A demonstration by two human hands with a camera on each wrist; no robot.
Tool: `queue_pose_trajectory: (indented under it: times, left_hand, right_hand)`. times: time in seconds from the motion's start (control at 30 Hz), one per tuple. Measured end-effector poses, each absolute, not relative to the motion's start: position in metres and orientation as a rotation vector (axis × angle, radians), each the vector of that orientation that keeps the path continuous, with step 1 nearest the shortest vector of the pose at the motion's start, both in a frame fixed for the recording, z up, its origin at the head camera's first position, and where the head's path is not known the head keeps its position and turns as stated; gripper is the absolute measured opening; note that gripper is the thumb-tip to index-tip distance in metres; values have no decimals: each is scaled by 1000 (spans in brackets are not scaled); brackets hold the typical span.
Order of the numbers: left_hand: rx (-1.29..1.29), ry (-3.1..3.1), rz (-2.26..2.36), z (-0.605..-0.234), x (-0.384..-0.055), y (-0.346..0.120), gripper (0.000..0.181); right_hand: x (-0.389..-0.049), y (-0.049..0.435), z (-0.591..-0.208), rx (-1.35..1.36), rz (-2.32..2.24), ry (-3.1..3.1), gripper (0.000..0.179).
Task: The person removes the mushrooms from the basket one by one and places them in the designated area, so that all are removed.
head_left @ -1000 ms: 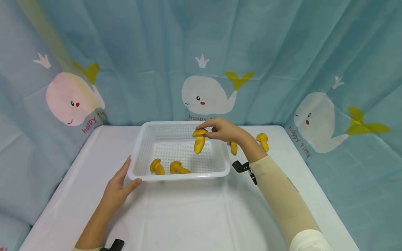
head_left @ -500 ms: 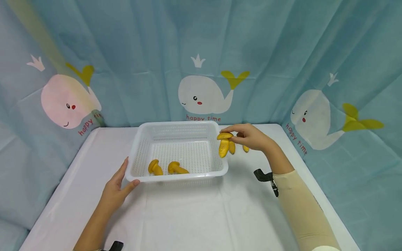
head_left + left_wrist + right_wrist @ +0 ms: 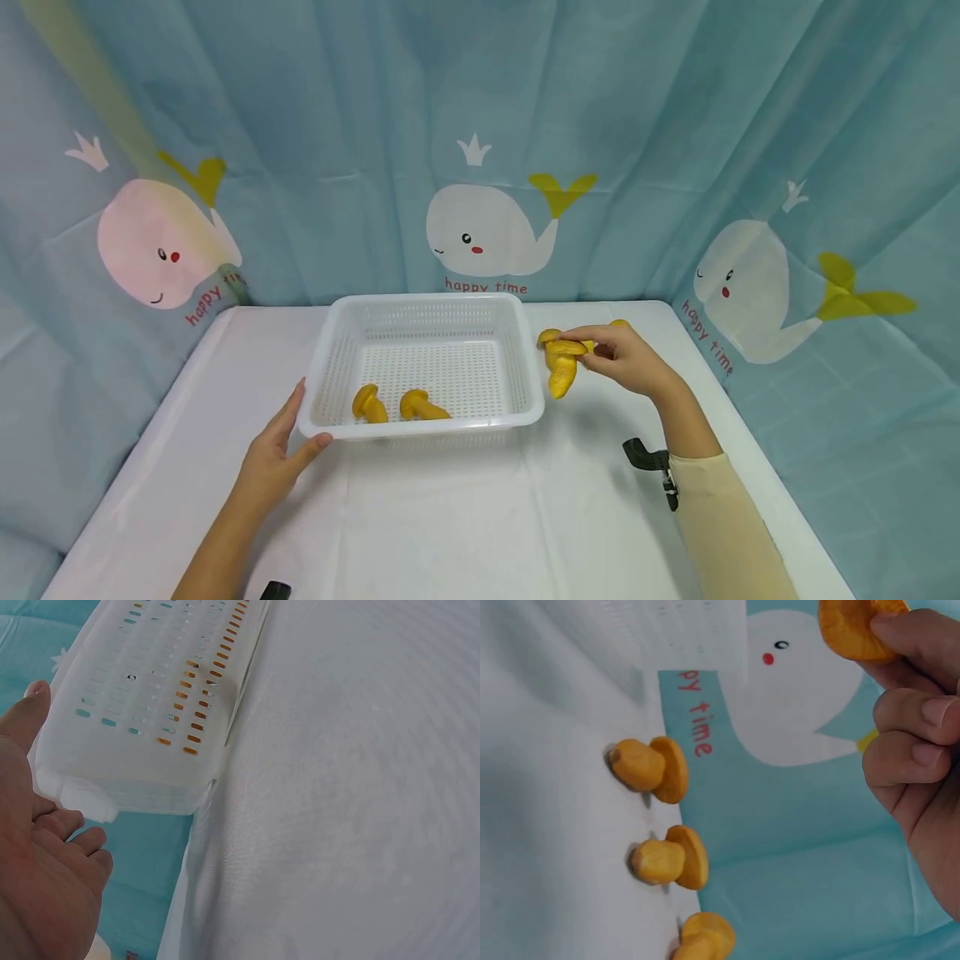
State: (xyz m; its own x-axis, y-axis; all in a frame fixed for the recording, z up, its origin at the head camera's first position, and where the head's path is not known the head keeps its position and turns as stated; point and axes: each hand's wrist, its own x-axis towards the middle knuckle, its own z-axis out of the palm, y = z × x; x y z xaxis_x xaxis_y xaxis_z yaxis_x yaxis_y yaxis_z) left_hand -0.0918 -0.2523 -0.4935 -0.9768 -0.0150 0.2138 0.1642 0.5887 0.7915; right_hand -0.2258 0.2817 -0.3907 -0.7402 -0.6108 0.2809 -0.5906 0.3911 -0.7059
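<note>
My right hand (image 3: 626, 360) pinches a yellow mushroom (image 3: 564, 379) by its cap, just right of the white plastic basket (image 3: 423, 430). The stem hangs down. In the right wrist view the held mushroom's cap (image 3: 847, 630) is between thumb and fingers. Behind it, a second mushroom (image 3: 548, 337) stands on the table, partly covered. My left hand (image 3: 266, 467) holds the basket's near left corner, thumb at the front rim and forefinger along the side. The left wrist view has the other fingers (image 3: 86, 844) curled by the rim. Two more mushrooms (image 3: 369, 404) (image 3: 422, 406) lie inside the basket.
Three mushrooms (image 3: 639, 766) (image 3: 660, 861) (image 3: 703, 939) line the white-covered table (image 3: 442, 517) in the right wrist view. Blue whale-print curtains (image 3: 337, 125) enclose the back and both sides, meeting the table's far edge.
My right hand has carried the pinched mushroom rightward from above the basket, out past its right rim, and lower over the table. My left hand stays at the corner.
</note>
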Motion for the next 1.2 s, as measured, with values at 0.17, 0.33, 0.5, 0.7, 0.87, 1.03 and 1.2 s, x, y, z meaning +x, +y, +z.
queue_pose_trajectory:
  times: [0.17, 0.33, 0.5, 0.7, 0.87, 1.03, 1.2]
  left_hand:
    - [-107, -2617, -1361, -493, -92, -251, 94]
    - [-106, -2612, -1379, -492, -92, -251, 95]
    - [-116, -2608, -1370, -491, -91, -251, 95]
    - [-178, -2580, -1358, -494, -91, -251, 96]
    - [-201, -2563, -1378, -498, -91, -251, 96]
    - [-184, -2566, -1360, -498, -90, -251, 95]
    - [-201, -2556, -1375, -496, -90, -251, 96]
  right_hand:
    - [-222, 288, -404, -1022, -1327, 2645, 35]
    - [-226, 291, -417, -891, -1366, 2623, 37]
    - [-228, 296, -428, -773, -1349, 2624, 35]
    - [-229, 299, -442, -708, -1315, 2619, 34]
    - [-229, 302, -451, -689, -1298, 2581, 38]
    - [-233, 303, -460, -683, -1286, 2553, 41]
    - [-237, 302, -469, -624, -1264, 2536, 40]
